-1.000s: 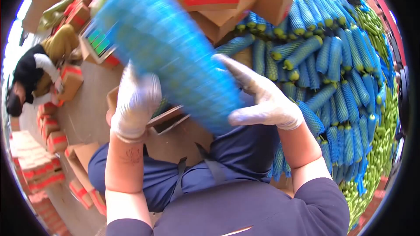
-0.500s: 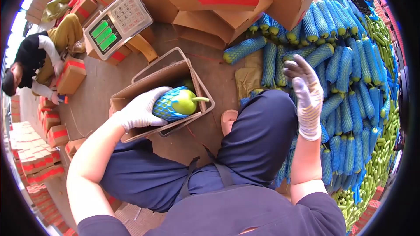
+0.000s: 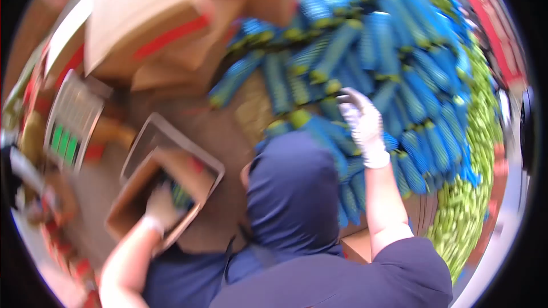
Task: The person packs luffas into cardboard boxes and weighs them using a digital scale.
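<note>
My left hand [image 3: 161, 208], in a pale glove, reaches down inside an open cardboard box [image 3: 185, 174]. Beside its fingers lies a green gourd in blue netting [image 3: 181, 197]; motion blur hides whether they still grip it. My right hand [image 3: 365, 128], gloved too, hovers with fingers apart and holds nothing. Under and around it spreads a pile of long green gourds in blue net sleeves [image 3: 388, 40]. The nearest netted gourds [image 3: 328, 131] lie just left of and below that hand.
A rimmed frame [image 3: 194, 151] surrounds the box. Left of it stands a scale with a green-lit display [image 3: 64, 145]. Large cartons [image 3: 148, 17] are stacked behind. Bare green gourds [image 3: 479, 137] cover the far right. A person's sleeve [image 3: 25, 168] shows at the left edge.
My view has swung right, shifting the scene leftward. My left hand has lowered the netted gourd from the box's opening down inside. My right hand is now over the netted pile.
</note>
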`<state>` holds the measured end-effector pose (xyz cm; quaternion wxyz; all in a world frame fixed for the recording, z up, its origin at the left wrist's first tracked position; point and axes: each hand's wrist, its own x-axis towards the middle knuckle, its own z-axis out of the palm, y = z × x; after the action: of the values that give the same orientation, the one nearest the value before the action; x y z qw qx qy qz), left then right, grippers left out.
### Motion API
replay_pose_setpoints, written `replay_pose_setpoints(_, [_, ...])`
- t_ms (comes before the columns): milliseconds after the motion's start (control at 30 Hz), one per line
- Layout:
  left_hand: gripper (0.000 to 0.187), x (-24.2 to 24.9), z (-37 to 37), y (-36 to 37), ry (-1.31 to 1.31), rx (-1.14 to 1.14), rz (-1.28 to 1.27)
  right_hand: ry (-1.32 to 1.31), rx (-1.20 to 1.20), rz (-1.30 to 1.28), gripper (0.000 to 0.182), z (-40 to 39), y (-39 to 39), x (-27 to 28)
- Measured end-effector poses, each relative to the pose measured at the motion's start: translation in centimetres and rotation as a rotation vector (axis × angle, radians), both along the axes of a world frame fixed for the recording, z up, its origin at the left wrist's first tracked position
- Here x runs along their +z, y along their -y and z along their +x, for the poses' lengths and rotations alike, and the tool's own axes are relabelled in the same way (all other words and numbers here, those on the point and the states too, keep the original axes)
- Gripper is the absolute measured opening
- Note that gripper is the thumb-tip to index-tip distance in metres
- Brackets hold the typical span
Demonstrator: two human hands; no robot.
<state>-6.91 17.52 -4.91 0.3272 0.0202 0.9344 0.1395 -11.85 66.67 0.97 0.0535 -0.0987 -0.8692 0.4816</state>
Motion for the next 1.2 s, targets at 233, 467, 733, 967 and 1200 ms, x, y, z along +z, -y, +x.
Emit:
replay_pose_setpoints(233, [0.105,-3.0,1.0,2.5,-0.036,0.031,-0.085,-0.127,-0.524,0.772,0.069,-8.3,-16.7,-5.0])
replay_pose_setpoints(467, [0.105,2.8,-0.9,3.6,0.198,0.266,0.321,0.348,-0.502,0.704,0.118,-15.4,-26.5,-7.1])
replay_pose_setpoints(733, [0.058,8.5,3.4,5.2,-0.144,0.422,0.346,0.46,-0.426,0.675,0.098,-15.8,-26.0,-4.9])
replay_pose_setpoints(967, [0.057,10.3,6.7,4.5,-0.589,0.493,0.443,-0.046,-0.198,-0.837,0.046,-4.5,-16.5,-3.7])
replay_pose_setpoints(1200, [0.061,19.5,5.0,-4.1,-1.175,-0.067,0.16,0.549,0.702,-0.947,0.093,-2.5,3.3,8.6])
